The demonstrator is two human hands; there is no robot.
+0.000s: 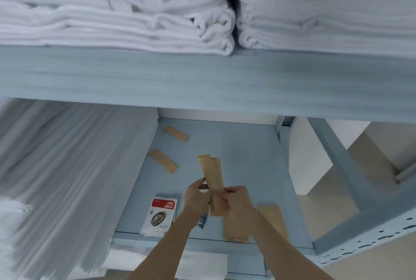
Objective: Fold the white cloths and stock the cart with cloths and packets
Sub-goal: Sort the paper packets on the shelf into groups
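Both hands hold brown packets over the lower shelf.
The left hand [197,194] and right hand [237,198] pinch a bunch of packets [212,177] above the shelf [247,156]; two loose packets [163,160] lie beyond, folded cloths [112,9] stacked above.

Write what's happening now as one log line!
both hands | holding long brown paper packets | over blue metal shelf | folded white cloths above

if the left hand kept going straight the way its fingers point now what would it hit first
The left hand points up and to the right, and its fingertips already pinch the brown paper packets that the right hand also grips. So it meets those packets at once; beyond them is only the blue-grey shelf floor, though depth is unclear.
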